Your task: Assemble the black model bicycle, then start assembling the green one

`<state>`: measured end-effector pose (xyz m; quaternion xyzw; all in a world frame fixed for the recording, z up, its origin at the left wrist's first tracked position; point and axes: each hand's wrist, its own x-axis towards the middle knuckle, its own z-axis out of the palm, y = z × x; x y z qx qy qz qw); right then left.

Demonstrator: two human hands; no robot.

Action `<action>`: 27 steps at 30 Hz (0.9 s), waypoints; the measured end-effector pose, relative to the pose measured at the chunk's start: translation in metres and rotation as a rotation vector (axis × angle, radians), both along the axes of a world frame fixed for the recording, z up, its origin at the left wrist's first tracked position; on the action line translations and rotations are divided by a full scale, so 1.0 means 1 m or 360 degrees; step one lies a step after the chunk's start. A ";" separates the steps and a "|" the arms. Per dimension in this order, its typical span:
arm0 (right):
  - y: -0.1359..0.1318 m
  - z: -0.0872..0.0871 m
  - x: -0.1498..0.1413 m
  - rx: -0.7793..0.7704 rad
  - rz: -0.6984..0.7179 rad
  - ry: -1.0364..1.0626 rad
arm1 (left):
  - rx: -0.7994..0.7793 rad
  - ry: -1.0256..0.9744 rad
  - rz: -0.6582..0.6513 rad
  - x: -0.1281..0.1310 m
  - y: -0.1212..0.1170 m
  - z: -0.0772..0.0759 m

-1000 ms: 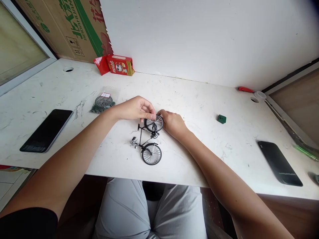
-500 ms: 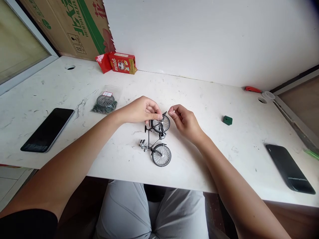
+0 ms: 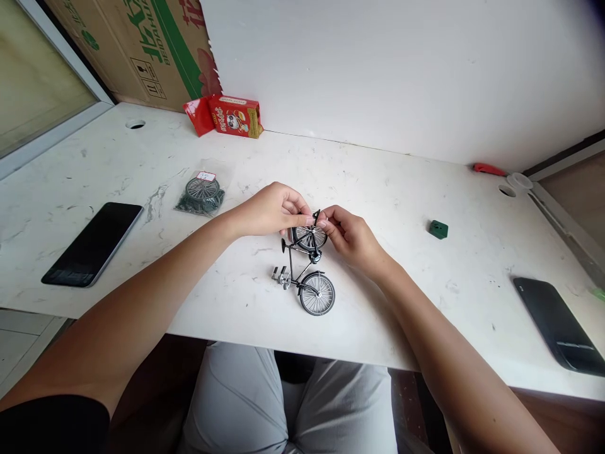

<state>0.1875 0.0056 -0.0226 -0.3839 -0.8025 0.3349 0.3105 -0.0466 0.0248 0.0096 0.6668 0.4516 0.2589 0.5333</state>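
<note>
A small black model bicycle with two spoked wheels lies on its side on the white marble table. My left hand pinches the far wheel at its upper rim. My right hand meets it from the right, its fingertips pinched together at the same wheel's top, holding something too small to make out. The near wheel lies free on the table, close to the front edge.
A clear bag with a spare wheel and dark parts lies to the left. One black phone rests at the far left, another at the right. A green block, a red snack box and a cardboard carton are around.
My right hand lifted off the far wheel half a second ago, then came back with pinched fingertips to its top. The left hand kept its pinch. The view drifted left.
</note>
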 end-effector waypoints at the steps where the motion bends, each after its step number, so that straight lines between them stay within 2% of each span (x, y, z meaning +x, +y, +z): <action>1: 0.000 0.000 0.000 0.0000 -0.0013 0.0002 | 0.0001 0.0002 0.0008 0.001 0.000 0.000; 7: 0.000 -0.002 0.000 -0.0074 -0.0073 -0.0029 | 0.0067 -0.0006 0.0093 0.003 -0.001 -0.005; 14: 0.001 -0.006 -0.003 -0.0218 -0.0133 0.0117 | 0.0130 0.0017 0.0139 0.004 -0.003 -0.005; 27: -0.003 0.005 -0.010 -0.0468 -0.0256 0.0228 | 0.0101 0.0032 0.0198 0.007 -0.006 -0.004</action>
